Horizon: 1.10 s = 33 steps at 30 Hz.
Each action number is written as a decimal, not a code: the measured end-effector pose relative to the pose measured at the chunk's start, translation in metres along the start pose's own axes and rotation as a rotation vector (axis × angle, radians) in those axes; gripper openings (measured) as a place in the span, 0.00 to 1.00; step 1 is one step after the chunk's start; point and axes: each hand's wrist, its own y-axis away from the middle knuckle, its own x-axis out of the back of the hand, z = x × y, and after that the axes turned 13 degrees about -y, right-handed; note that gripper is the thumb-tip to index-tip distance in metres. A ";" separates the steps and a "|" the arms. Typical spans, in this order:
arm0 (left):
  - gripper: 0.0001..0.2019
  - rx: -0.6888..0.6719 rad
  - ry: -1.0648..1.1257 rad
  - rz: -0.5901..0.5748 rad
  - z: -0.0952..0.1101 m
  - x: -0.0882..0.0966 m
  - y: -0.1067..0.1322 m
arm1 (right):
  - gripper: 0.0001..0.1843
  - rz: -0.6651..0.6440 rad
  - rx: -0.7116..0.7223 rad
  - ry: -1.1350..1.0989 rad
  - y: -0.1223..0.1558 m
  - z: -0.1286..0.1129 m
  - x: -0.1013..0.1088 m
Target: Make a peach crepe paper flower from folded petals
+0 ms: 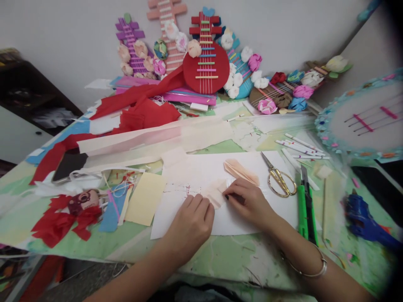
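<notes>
My left hand (190,220) and my right hand (248,201) rest on a white sheet (252,218) in the middle of the table. Both pinch a small piece of pale peach crepe paper (215,193) between them, fingers curled and pressed on it. Just beyond my right hand lies a folded peach paper piece (241,171). Gold-handled scissors (278,178) lie to the right of it, apart from my hands. A bangle (310,268) is on my right wrist.
A green utility knife (305,205), white pens (300,147) and a blue glue gun (362,220) lie at right. Long cream paper strips (151,140), red crepe (141,111) and a yellow sheet (145,199) lie at left. Paper lutes with flowers (206,63) line the back wall.
</notes>
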 end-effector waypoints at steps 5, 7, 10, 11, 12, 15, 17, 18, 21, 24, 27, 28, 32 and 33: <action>0.08 -0.041 -0.020 0.031 -0.004 -0.003 -0.002 | 0.12 0.002 -0.030 -0.058 0.000 0.001 0.004; 0.08 -0.014 0.044 0.047 -0.006 -0.008 -0.002 | 0.15 0.003 -0.025 -0.071 0.001 0.002 0.007; 0.07 0.129 0.273 0.105 -0.010 -0.014 -0.001 | 0.22 -0.003 0.008 -0.057 0.001 0.004 0.010; 0.07 0.184 0.367 0.119 -0.012 -0.015 -0.001 | 0.22 -0.005 0.022 -0.045 0.001 0.005 0.011; 0.06 0.228 0.458 0.121 -0.014 -0.015 -0.002 | 0.22 -0.006 0.035 -0.033 0.002 0.005 0.010; 0.06 0.283 0.687 0.069 -0.022 -0.012 -0.003 | 0.16 0.036 0.089 -0.006 0.002 0.007 0.005; 0.06 0.281 0.776 0.033 -0.028 -0.011 -0.003 | 0.12 0.076 0.146 0.013 0.002 0.009 0.002; 0.07 0.278 0.787 0.027 -0.030 -0.010 -0.002 | 0.11 0.089 0.177 0.026 0.003 0.010 0.001; 0.08 0.268 0.689 0.059 -0.033 -0.009 0.003 | 0.10 0.085 0.241 0.070 0.003 0.011 0.000; 0.10 0.266 0.554 0.077 -0.027 -0.008 0.010 | 0.11 0.063 0.252 0.092 0.003 0.011 0.000; 0.14 0.289 0.467 0.087 -0.015 -0.009 0.013 | 0.11 0.085 0.208 0.082 0.003 0.010 0.001; 0.11 0.300 0.436 0.112 -0.011 -0.010 0.013 | 0.10 0.093 0.188 0.073 0.003 0.009 0.001; 0.07 0.296 0.306 0.214 -0.002 -0.016 0.013 | 0.08 0.069 0.134 0.047 0.003 0.007 0.002; 0.07 0.285 0.279 0.230 -0.002 -0.017 0.013 | 0.07 0.062 0.127 0.043 0.003 0.007 0.002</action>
